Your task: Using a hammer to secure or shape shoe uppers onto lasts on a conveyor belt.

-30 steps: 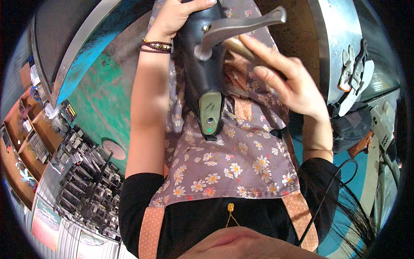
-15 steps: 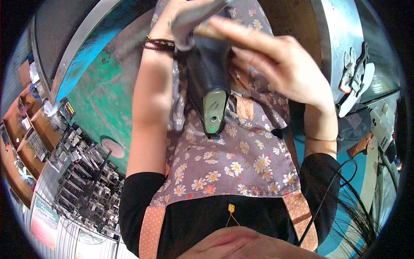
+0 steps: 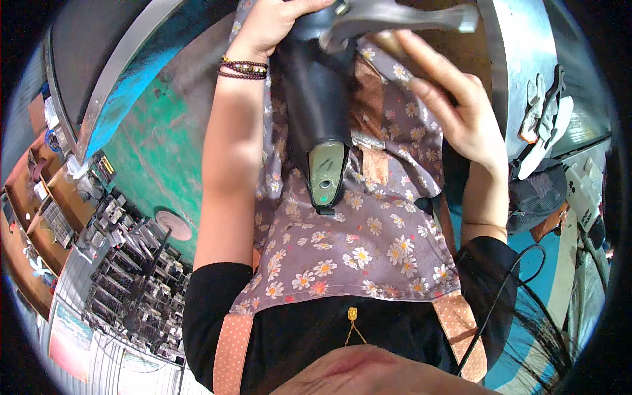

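Note:
On my lap lies a black leather boot [image 3: 319, 99], with a greenish shoe last [image 3: 326, 172] showing in its near opening. My left hand [image 3: 266, 26] grips its far end, thumb laid across the top; the other fingers are partly cut off by the frame's upper edge. In my right hand [image 3: 454, 99] is a hammer [image 3: 401, 21] with a grey metal head, blurred by motion. Its head crosses above the boot's far part, the curved end close to the leather and the flat end off to the right. The handle mostly hides behind head and fingers.
A grey-edged metal rim [image 3: 125, 72] curves at the left. Gloves [image 3: 546, 118] hang on the metal housing at the right, above a dark mesh bag [image 3: 536, 194]. Racks of metal parts [image 3: 135, 276] and wooden shelves [image 3: 39, 217] stand further left.
The hammer head has swung right and now lies nearly level instead of slanting over my left wrist. My right hand has shifted slightly right and down. The left hand stays at the boot's far end.

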The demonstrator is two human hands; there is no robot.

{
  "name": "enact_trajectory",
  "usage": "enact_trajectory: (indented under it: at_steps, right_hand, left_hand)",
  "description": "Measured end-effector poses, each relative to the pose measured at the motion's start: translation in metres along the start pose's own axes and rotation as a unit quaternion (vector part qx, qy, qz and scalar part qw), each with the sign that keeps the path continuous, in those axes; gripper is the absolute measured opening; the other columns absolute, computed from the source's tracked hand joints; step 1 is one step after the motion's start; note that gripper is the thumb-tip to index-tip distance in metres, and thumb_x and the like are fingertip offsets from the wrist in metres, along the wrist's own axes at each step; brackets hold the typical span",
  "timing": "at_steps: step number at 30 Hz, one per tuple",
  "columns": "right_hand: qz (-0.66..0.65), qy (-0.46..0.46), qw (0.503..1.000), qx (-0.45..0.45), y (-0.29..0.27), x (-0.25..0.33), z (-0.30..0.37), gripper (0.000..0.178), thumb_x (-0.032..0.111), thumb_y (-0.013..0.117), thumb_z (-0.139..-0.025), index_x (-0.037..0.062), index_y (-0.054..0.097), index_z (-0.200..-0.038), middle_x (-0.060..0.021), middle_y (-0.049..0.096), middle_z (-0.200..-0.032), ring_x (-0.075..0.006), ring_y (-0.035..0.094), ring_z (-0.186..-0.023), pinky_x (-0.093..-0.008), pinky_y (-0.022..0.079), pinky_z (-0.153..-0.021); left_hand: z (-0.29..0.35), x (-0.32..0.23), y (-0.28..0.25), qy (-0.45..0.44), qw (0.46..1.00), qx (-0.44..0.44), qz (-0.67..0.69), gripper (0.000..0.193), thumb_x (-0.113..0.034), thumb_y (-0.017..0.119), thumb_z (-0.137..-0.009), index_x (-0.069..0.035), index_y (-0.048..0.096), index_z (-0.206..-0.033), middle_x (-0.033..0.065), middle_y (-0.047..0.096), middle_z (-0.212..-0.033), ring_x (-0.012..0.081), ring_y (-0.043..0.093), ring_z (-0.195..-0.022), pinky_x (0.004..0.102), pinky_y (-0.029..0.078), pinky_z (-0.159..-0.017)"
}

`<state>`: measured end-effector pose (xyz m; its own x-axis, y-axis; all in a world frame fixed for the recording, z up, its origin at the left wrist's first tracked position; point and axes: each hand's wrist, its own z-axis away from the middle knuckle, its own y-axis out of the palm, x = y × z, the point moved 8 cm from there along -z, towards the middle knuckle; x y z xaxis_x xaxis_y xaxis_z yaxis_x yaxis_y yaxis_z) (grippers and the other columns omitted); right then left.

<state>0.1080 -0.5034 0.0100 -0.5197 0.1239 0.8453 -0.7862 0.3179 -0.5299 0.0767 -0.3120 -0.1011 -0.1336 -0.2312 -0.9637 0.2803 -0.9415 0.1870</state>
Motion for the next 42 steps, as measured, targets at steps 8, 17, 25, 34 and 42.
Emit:
enact_trajectory:
  at_steps: [8, 17, 25, 34, 42]
  right_hand:
    - [-0.119, 0.092, 0.988, 0.028, 0.019, -0.029, 0.043, 0.047, 0.008, 0.054, -0.094, 0.0059, 0.044, -0.141, -0.0158, 0.052, -0.137, -0.0283, 0.054, -0.124, -0.0344, 0.043, -0.100]
    - [0.044, -0.047, 0.976, -0.210, 0.002, -0.003, 0.037, 0.042, 0.002, 0.060, -0.087, -0.0008, 0.054, -0.129, -0.0200, 0.062, -0.121, -0.0326, 0.062, -0.110, -0.0351, 0.048, -0.093]
    - [0.053, -0.022, 0.978, -0.200, 0.023, -0.018, 0.023, 0.032, 0.010, 0.062, -0.086, 0.0100, 0.062, -0.117, -0.0119, 0.066, -0.086, -0.0313, 0.067, -0.075, -0.0370, 0.054, -0.066]
    - [0.125, -0.018, 0.983, -0.137, 0.034, -0.011, 0.004, 0.051, 0.017, 0.061, -0.088, 0.0273, 0.049, -0.137, -0.0105, 0.054, -0.066, -0.0293, 0.059, -0.054, -0.0397, 0.048, -0.048]
    - [0.146, 0.034, 0.985, -0.080, 0.051, -0.014, -0.002, 0.059, 0.013, 0.059, -0.088, 0.0361, 0.045, -0.140, -0.0107, 0.059, -0.070, -0.0297, 0.061, -0.054, -0.0404, 0.050, -0.048]
  left_hand:
    - [0.000, 0.030, -0.018, -0.018, 0.997, -0.054, 0.058, 0.031, -0.034, 0.053, -0.099, -0.005, 0.064, -0.102, -0.0022, 0.064, -0.091, 0.0074, 0.058, -0.082, 0.0233, 0.046, -0.076]
    - [-0.003, 0.007, 0.000, 0.009, 0.982, 0.025, 0.187, 0.040, -0.038, 0.044, -0.102, -0.005, 0.066, -0.098, 0.0014, 0.065, -0.087, 0.0116, 0.061, -0.077, 0.0255, 0.049, -0.074]
    - [-0.007, 0.019, 0.001, 0.021, 0.980, 0.031, 0.197, 0.037, -0.035, 0.047, -0.101, -0.006, 0.066, -0.089, 0.0001, 0.064, -0.081, 0.0104, 0.059, -0.072, 0.0252, 0.048, -0.069]
    - [0.005, 0.026, -0.035, -0.095, 0.981, -0.168, -0.005, 0.032, -0.036, 0.055, -0.098, -0.006, 0.066, -0.096, -0.0024, 0.064, -0.089, 0.0069, 0.058, -0.079, 0.0232, 0.046, -0.071]
    - [-0.008, 0.032, -0.015, 0.014, 0.969, 0.033, 0.243, 0.033, -0.038, 0.061, -0.094, -0.007, 0.067, -0.099, -0.0014, 0.064, -0.088, 0.0097, 0.059, -0.076, 0.0251, 0.048, -0.069]
